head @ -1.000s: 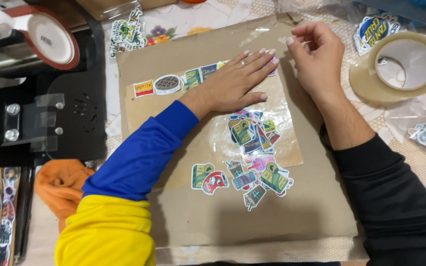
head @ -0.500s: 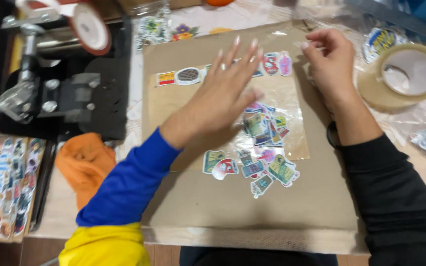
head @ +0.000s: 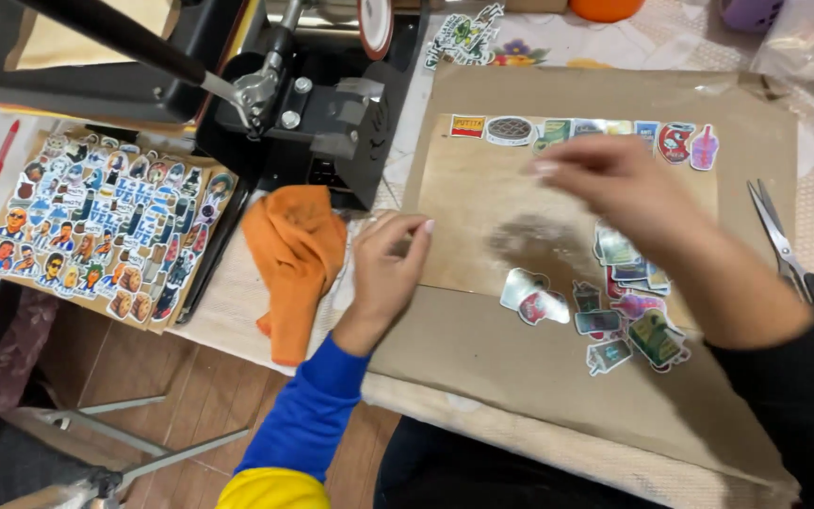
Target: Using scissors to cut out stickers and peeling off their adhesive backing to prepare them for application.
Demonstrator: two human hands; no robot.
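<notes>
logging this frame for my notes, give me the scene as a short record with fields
left hand: fingers curled at the left edge of the clear film
right hand: blurred, over the film, grip unclear
sticker row: along the film's top edge
loose stickers: heaped below the right hand
base: brown paper sheet
nearby: orange cloth, scissors, black press, sticker sheet
</notes>
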